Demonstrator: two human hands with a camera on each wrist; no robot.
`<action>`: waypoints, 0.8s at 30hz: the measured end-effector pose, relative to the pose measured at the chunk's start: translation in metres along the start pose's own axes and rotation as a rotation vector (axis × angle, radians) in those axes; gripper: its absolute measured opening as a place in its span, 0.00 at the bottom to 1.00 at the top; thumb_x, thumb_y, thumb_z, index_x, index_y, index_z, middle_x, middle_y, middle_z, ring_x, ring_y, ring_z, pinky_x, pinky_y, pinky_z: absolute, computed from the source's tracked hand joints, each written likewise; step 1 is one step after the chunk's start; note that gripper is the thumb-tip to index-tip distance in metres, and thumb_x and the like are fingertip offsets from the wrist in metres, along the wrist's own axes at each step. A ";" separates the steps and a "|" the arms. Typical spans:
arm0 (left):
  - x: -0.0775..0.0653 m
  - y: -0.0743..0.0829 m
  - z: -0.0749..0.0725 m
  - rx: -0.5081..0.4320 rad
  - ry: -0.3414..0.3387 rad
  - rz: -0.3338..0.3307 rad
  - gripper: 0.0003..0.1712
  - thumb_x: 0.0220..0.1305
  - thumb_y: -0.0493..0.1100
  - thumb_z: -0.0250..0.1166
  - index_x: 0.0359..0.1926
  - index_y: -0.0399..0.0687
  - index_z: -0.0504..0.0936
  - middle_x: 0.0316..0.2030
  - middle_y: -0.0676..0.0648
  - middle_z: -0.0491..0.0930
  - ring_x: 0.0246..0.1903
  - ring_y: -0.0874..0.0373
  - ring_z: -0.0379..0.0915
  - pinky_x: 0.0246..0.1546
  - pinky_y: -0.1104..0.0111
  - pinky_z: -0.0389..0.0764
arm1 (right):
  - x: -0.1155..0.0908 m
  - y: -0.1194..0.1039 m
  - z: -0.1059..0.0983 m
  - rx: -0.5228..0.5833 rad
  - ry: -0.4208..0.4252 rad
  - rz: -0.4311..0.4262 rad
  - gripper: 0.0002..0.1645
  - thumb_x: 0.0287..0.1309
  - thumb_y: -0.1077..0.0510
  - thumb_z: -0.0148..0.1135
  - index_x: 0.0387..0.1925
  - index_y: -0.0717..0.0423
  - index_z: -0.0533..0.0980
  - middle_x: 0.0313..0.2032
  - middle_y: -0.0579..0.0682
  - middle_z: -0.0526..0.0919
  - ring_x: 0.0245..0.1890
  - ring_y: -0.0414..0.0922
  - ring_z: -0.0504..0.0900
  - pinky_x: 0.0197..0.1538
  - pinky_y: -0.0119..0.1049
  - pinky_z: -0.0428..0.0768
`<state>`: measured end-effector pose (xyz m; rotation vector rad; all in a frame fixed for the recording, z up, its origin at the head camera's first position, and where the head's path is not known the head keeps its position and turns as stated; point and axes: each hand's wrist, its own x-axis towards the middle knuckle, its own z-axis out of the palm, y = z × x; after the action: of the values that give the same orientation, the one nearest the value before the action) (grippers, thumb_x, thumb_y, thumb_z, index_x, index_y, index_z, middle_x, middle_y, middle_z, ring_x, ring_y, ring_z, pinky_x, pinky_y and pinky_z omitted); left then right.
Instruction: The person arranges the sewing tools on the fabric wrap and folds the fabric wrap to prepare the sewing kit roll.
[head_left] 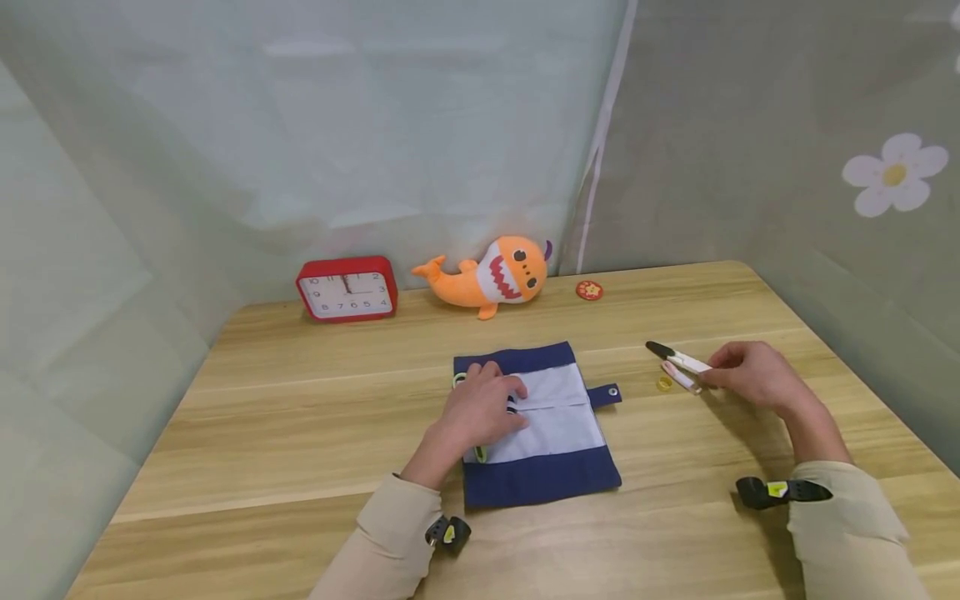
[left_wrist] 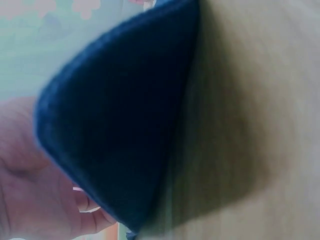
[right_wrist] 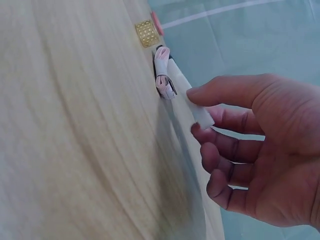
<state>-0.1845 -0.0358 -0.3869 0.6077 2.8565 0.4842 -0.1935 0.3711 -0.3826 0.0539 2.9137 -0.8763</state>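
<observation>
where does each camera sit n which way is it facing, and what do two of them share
Head: worn on the head, facing forward and down over the table; the left grip, right grip and both sleeves show.
Left wrist: on the left wrist, facing the navy fabric case close up; the left grip shows, partly hidden.
Right wrist: on the right wrist, facing along the tabletop; the right grip shows, pinching the white pen.
Shared: head and right wrist both show that pen.

From the right hand [head_left: 753, 373], I see free desk [head_left: 723, 304] at twelve o'clock; at nine, a yellow object [head_left: 664, 383] obstructs.
</observation>
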 end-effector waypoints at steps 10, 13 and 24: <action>0.001 0.000 0.000 0.001 0.001 0.009 0.19 0.66 0.52 0.75 0.55 0.54 0.88 0.54 0.43 0.79 0.52 0.47 0.68 0.51 0.55 0.77 | 0.000 -0.002 -0.001 0.119 0.079 -0.018 0.24 0.69 0.54 0.69 0.53 0.71 0.79 0.40 0.60 0.89 0.32 0.38 0.83 0.33 0.34 0.78; 0.001 0.000 0.000 0.007 0.005 0.010 0.18 0.66 0.52 0.75 0.54 0.54 0.88 0.53 0.43 0.79 0.51 0.47 0.68 0.51 0.55 0.77 | -0.001 -0.003 -0.001 0.190 0.114 -0.020 0.23 0.71 0.54 0.67 0.54 0.71 0.78 0.38 0.56 0.90 0.30 0.35 0.84 0.32 0.34 0.81; 0.003 0.001 0.002 0.008 0.008 0.009 0.17 0.66 0.52 0.75 0.52 0.55 0.89 0.53 0.43 0.80 0.51 0.47 0.69 0.51 0.56 0.77 | -0.004 -0.019 -0.007 0.474 0.231 -0.092 0.17 0.72 0.58 0.66 0.55 0.67 0.80 0.32 0.25 0.86 0.33 0.30 0.88 0.39 0.26 0.85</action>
<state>-0.1859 -0.0332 -0.3883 0.6217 2.8662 0.4775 -0.1918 0.3590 -0.3661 0.0597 2.8510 -1.6599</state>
